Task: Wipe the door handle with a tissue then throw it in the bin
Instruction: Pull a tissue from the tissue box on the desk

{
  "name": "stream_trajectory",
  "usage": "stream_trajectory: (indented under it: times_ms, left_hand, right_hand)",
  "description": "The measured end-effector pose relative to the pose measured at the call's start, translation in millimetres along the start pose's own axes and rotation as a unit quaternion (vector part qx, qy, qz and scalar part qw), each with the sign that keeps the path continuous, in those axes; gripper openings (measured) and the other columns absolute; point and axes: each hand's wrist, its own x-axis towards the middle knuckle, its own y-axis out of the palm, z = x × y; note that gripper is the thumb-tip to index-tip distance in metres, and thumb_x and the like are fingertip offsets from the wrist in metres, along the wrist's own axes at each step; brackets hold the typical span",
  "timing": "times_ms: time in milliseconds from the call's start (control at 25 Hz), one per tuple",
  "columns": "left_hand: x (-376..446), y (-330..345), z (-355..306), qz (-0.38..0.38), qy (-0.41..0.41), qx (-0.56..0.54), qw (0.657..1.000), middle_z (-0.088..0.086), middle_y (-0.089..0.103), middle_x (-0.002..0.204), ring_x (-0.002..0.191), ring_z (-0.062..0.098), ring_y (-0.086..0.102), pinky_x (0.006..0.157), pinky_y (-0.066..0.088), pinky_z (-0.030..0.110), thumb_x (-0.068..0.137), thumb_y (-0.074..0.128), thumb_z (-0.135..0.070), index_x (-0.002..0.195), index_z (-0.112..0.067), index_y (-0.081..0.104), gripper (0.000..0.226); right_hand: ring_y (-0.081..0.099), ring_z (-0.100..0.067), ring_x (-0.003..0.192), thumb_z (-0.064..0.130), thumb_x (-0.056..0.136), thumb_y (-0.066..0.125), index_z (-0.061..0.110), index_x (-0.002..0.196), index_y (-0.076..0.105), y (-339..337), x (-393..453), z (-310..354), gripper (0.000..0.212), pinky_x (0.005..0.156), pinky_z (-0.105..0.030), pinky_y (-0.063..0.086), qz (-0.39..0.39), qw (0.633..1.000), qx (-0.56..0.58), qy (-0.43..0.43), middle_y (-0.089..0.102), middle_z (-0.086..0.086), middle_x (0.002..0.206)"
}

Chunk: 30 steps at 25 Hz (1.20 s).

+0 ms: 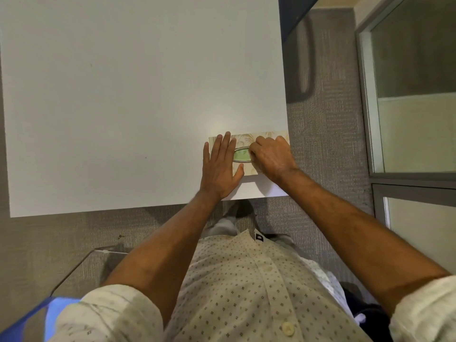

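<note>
Left hand (220, 166) flat, fingers apart, pins the tissue box (249, 154) at the white counter (123, 95) corner; right hand (270, 156) pinches at its slot. A hard tug could tear the tissue or drag several out.

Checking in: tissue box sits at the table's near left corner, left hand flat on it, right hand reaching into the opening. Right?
Not quite. The head view shows the tissue box at the table's near right corner. The rest holds: left hand flat on it, right hand at the opening.
</note>
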Motion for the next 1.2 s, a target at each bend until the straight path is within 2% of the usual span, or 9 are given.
stream_trajectory:
  times_ms: [240, 440, 560, 640, 720, 800, 880, 1040, 1200]
  left_hand:
    - [-1.1, -2.6, -0.2, -0.003, 0.003, -0.005, 1.000, 0.012, 0.016, 0.178, 0.166, 0.033, 0.015, 0.134, 0.011, 0.060, 0.103, 0.043, -0.052, 0.168, -0.011, 0.027, 0.080]
    - [-1.2, -7.4, -4.8, 0.013, -0.007, -0.007, 1.000, 0.011, 0.012, 0.178, 0.167, 0.032, 0.011, 0.134, 0.004, 0.060, 0.107, 0.051, -0.048, 0.169, -0.011, 0.025, 0.077]
    - [2.3, -15.9, -13.4, 0.020, -0.047, -0.020, 0.998, 0.008, 0.014, 0.178, 0.167, 0.030, 0.010, 0.134, 0.001, 0.059, 0.107, 0.055, -0.046, 0.168, -0.015, 0.029, 0.073]
    - [9.2, -28.1, -31.3, 0.001, -0.093, -0.056, 0.994, 0.006, 0.025, 0.176, 0.165, 0.029, 0.019, 0.133, 0.002, 0.058, 0.107, 0.049, -0.047, 0.160, -0.018, 0.042, 0.061]
    - [20.6, -44.4, -62.5, -0.046, -0.137, -0.184, 0.972, 0.004, 0.047, 0.163, 0.152, 0.025, 0.042, 0.133, 0.020, 0.055, 0.105, 0.038, -0.046, 0.145, -0.019, 0.060, 0.053]
    - [33.6, -62.6, -98.8, -0.071, -0.142, -0.365, 0.917, 0.002, 0.067, 0.137, 0.122, 0.011, 0.060, 0.118, 0.046, 0.044, 0.104, 0.033, -0.049, 0.124, -0.020, 0.069, 0.051]
    - [46.8, -80.2, -141.5, -0.028, -0.099, -0.476, 0.873, -0.006, 0.070, 0.110, 0.098, 0.003, 0.064, 0.092, 0.057, 0.020, 0.101, 0.036, -0.060, 0.107, -0.027, 0.066, 0.045]
    - [65.8, -87.6, -230.3, 0.002, 0.001, -0.443, 0.897, -0.025, 0.061, 0.092, 0.087, -0.012, 0.062, 0.074, 0.051, 0.008, 0.107, 0.067, -0.031, 0.099, -0.028, 0.063, 0.010]
    - [75.1, -74.6, -323.1, 0.051, 0.037, -0.478, 0.876, -0.018, 0.063, 0.092, 0.080, -0.015, 0.061, 0.069, 0.049, 0.005, 0.113, 0.058, -0.020, 0.101, -0.018, 0.063, 0.013]
  right_hand:
    - [0.058, -0.025, 0.090, 0.021, 0.093, 0.064, 0.015, 0.101, 0.065, 0.3, -18.0, -8.1, 0.010, 0.074, -0.037, 0.045, -0.033, 0.968, 0.243, 0.058, 0.063, -0.005, 0.103]
    - [0.059, -0.019, 0.091, 0.013, 0.101, 0.057, 0.015, 0.100, 0.055, -11.0, -36.0, -15.1, 0.003, 0.071, -0.032, 0.053, -0.078, 0.857, 0.504, 0.080, 0.057, 0.000, 0.100]
    - [0.050, 0.001, 0.073, 0.012, 0.102, 0.050, 0.014, 0.100, 0.052, -25.0, -43.8, -17.4, 0.004, 0.062, -0.020, 0.045, -0.142, 0.805, 0.566, 0.105, 0.053, 0.022, 0.083]
    - [0.048, 0.007, 0.067, 0.011, 0.104, 0.049, 0.014, 0.098, 0.051, -38.3, -50.4, -21.0, 0.006, 0.059, -0.011, 0.041, -0.190, 0.772, 0.591, 0.134, 0.051, 0.022, 0.077]
    - [0.048, 0.006, 0.064, 0.014, 0.106, 0.049, 0.013, 0.099, 0.051, -50.6, -58.5, -28.3, 0.007, 0.057, -0.011, 0.039, -0.218, 0.735, 0.619, 0.171, 0.049, 0.016, 0.077]
    - [0.050, 0.006, 0.064, 0.017, 0.106, 0.049, 0.015, 0.100, 0.051, -58.8, -68.5, -38.3, 0.007, 0.056, -0.014, 0.041, -0.234, 0.705, 0.635, 0.211, 0.051, 0.011, 0.080]
    - [0.053, 0.006, 0.065, 0.018, 0.106, 0.050, 0.017, 0.101, 0.052, -63.4, -84.4, -55.8, 0.005, 0.056, -0.015, 0.044, -0.255, 0.676, 0.647, 0.243, 0.055, 0.011, 0.083]
    - [0.058, 0.004, 0.069, 0.019, 0.103, 0.054, 0.020, 0.102, 0.055, -66.0, -134.6, -106.8, 0.002, 0.060, -0.016, 0.047, -0.328, 0.609, 0.660, 0.293, 0.060, 0.010, 0.084]
    - [0.061, -0.002, 0.070, 0.018, 0.101, 0.057, 0.019, 0.100, 0.057, -59.1, -200.7, -169.6, 0.002, 0.059, -0.019, 0.048, -0.398, 0.514, 0.682, 0.335, 0.065, 0.007, 0.083]
